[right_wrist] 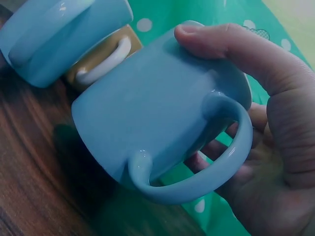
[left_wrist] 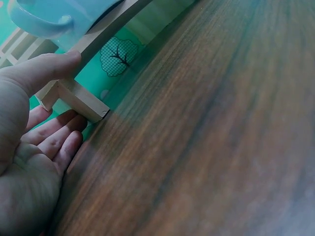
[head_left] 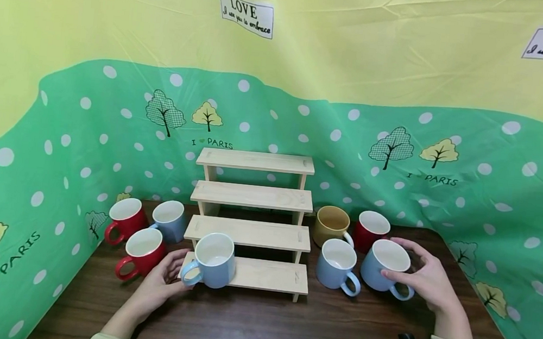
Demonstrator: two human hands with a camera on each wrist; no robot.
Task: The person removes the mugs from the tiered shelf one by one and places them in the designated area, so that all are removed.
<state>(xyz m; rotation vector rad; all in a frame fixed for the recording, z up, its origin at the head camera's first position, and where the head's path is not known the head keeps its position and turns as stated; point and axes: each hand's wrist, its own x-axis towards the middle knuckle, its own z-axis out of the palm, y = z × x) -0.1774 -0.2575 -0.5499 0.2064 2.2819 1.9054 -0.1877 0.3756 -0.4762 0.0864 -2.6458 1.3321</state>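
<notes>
Four blue mugs: one (head_left: 214, 260) on the wooden stepped rack's (head_left: 254, 196) lowest shelf beside the relaxed, empty left hand (head_left: 161, 281); another (head_left: 385, 266) on the table (head_left: 285, 329), gripped by the right hand (head_left: 429, 283). Three red mugs and one yellow mug (head_left: 331, 224) stand around.

The head view looks down over the whole table (head_left: 285, 329). Each wrist view sits close beside its own hand, sharing only that hand's mug with the head view.

The left wrist view cut off the blue mug (left_wrist: 54, 17) at its top edge, and the right hand (right_wrist: 275, 147) hid that mug's (right_wrist: 157, 113) far side.
</notes>
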